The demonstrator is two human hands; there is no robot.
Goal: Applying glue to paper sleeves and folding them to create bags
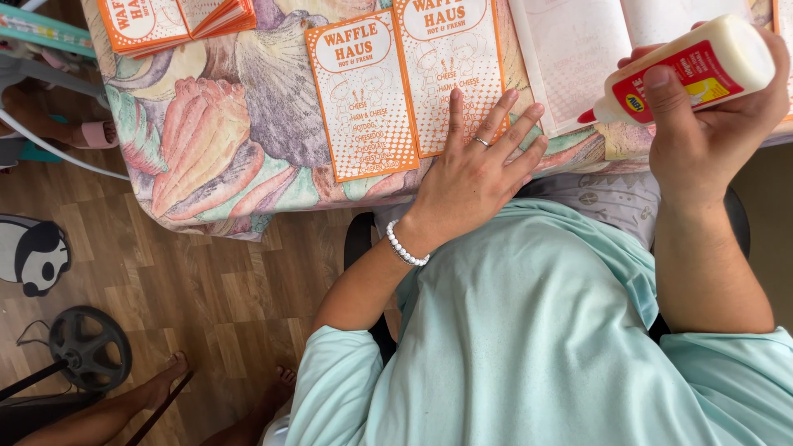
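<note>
Holding a glue bottle (694, 70) while pressing down an orange-and-white flyer (450, 74).

I am gripping the white bottle in my right hand (710, 132), fingers clenched around it, red nozzle pointing toward my left hand (475, 173). I am resting my left hand flat, fingers spread, grasping nothing, on the flyer's lower edge; 1 more flyer (363, 95) is lying just beyond its thumb side on the patterned tablecloth (215, 132).

Orange-and-white rectangular leaflets (405, 83) on the table; white glue bottle (690, 70), red-yellow label (681, 78).
</note>
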